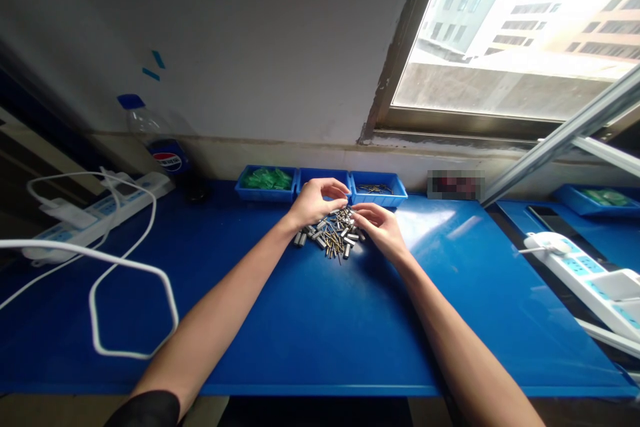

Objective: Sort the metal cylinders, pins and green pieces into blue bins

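Small metal pins and sleeves (pixel 334 233) lie in a loose heap on the blue bench (pixel 310 320), near its back edge, just in front of three blue bins. The left hand (pixel 316 201) curls over the heap's back left side, fingers bent with their tips drawn toward the thumb; what they pinch is too small to tell. The right hand (pixel 381 227) rests at the heap's right edge, fingers half closed and touching the parts. Behind stand a bin of green pieces (pixel 267 181) and a bin of pins (pixel 379 189). A Pepsi bottle (pixel 156 141) stands at the back left.
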Tool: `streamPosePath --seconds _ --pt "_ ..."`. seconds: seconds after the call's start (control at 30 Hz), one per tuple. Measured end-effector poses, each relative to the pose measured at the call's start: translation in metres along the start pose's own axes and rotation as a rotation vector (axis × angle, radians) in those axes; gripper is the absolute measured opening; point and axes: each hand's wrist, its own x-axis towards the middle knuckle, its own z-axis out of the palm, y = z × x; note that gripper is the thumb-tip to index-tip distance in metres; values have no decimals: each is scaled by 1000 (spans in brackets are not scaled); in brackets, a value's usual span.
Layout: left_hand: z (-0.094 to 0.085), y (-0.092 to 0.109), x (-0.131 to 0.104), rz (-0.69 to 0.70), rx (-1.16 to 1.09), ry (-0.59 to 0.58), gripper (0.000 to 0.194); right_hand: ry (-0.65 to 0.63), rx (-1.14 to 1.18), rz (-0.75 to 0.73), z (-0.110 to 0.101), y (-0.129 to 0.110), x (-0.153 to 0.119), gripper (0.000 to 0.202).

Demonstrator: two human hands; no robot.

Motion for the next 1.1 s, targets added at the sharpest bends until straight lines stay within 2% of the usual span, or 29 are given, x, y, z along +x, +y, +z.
streamPosePath --seconds 0.1,0.3,0.4,0.53,0.63,0.77,0.97,1.1 --pt "0 2 -1 -32 -81 -29 25 -54 61 16 3 2 -1 32" --pt "1 2 -1 -47 -146 -97 30 26 238 53 -1 4 2 30" --pt "3 -3 -2 1 -37 -98 26 89 290 71 -3 6 5 30" --pt "7 -11 -5 22 227 -80 14 201 287 3 -6 8 8 41" --pt "8 -14 -8 -7 393 -167 11 207 275 2 -9 8 8 51" --pt "10 -13 -12 -50 559 -233 13 195 251 20 -10 7 7 43" --pt "13 -15 -12 -74 581 -191 32 186 229 48 -8 2 6 34" --pt "12 -18 -7 0 503 -155 34 183 245 61 -9 1 6 33"
